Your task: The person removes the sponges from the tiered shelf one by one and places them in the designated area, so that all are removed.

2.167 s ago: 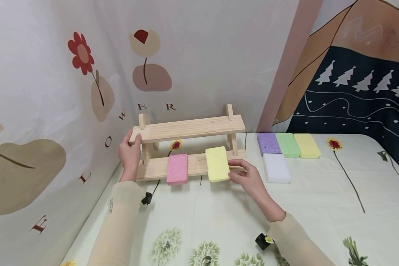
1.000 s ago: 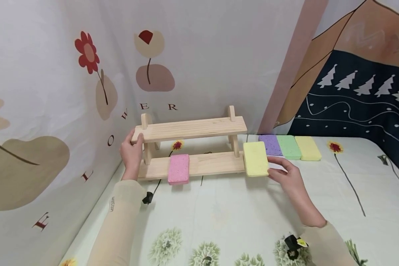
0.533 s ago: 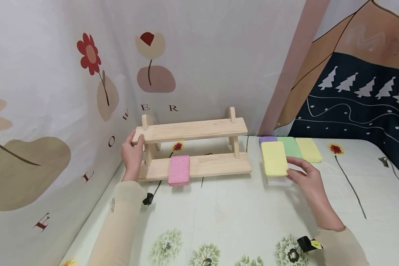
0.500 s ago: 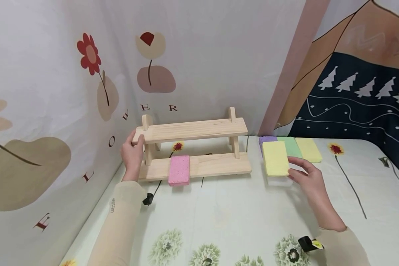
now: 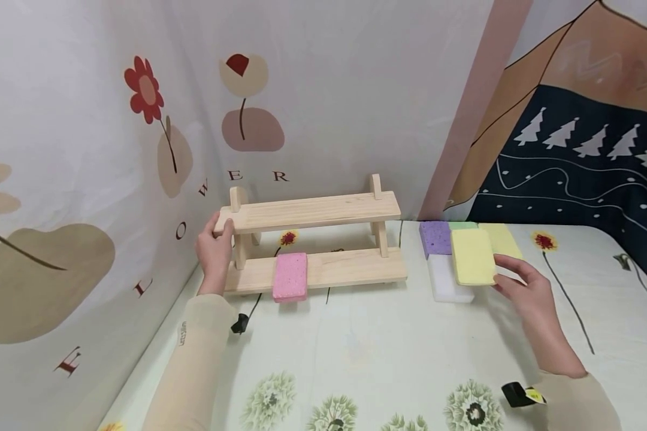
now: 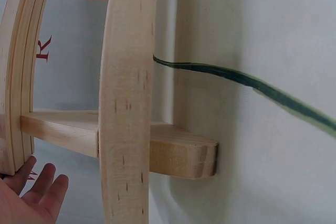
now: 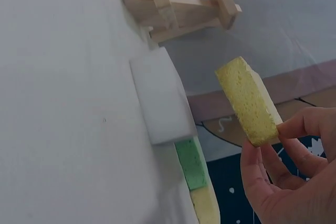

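Observation:
A small two-tier wooden shelf stands at the back of the cloth-covered table. My left hand holds the left end of its upper board; in the left wrist view some fingers stick out past that board. One pink sponge rests on the lower board, overhanging its front edge. Between thumb and fingers my right hand pinches a yellow sponge by its right edge. That sponge is held up over the right part of the table, partly covering a white sponge, and in the right wrist view it is tilted.
Behind the held sponge lie a purple sponge, a green sponge and a second yellow sponge in a row. Printed cloth walls rise behind and to the left of the shelf.
My right hand has carried the yellow sponge rightward, from in front of the lower board to over the sponge group. My left hand stays on the shelf, and the pink sponge stays put.

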